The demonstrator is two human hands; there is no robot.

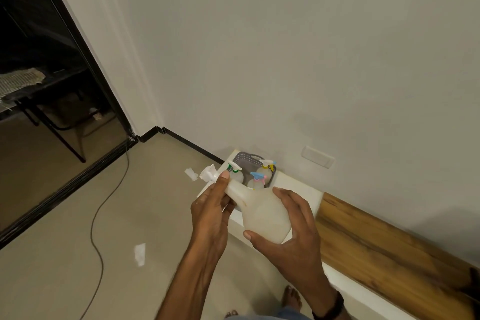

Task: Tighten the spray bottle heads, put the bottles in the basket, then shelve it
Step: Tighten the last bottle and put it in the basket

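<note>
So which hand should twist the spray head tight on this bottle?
Left. The left hand already pinches the bottle's neck beside the white spray head, while the right hand cradles the bottle body, steadying it.

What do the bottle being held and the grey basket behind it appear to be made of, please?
The held bottle looks like translucent, milky plastic with a matte finish: light glows through its body. The grey basket seems moulded plastic, judging by its perforated lattice wall and cut-out handle.

I'm looking at a home interior: plain painted wall (259, 47), tiled floor (155, 215) with dark skirting (192, 144), a wall switch plate (318, 156) at right, and a black-framed sliding glass door (52, 86) far left.
</note>
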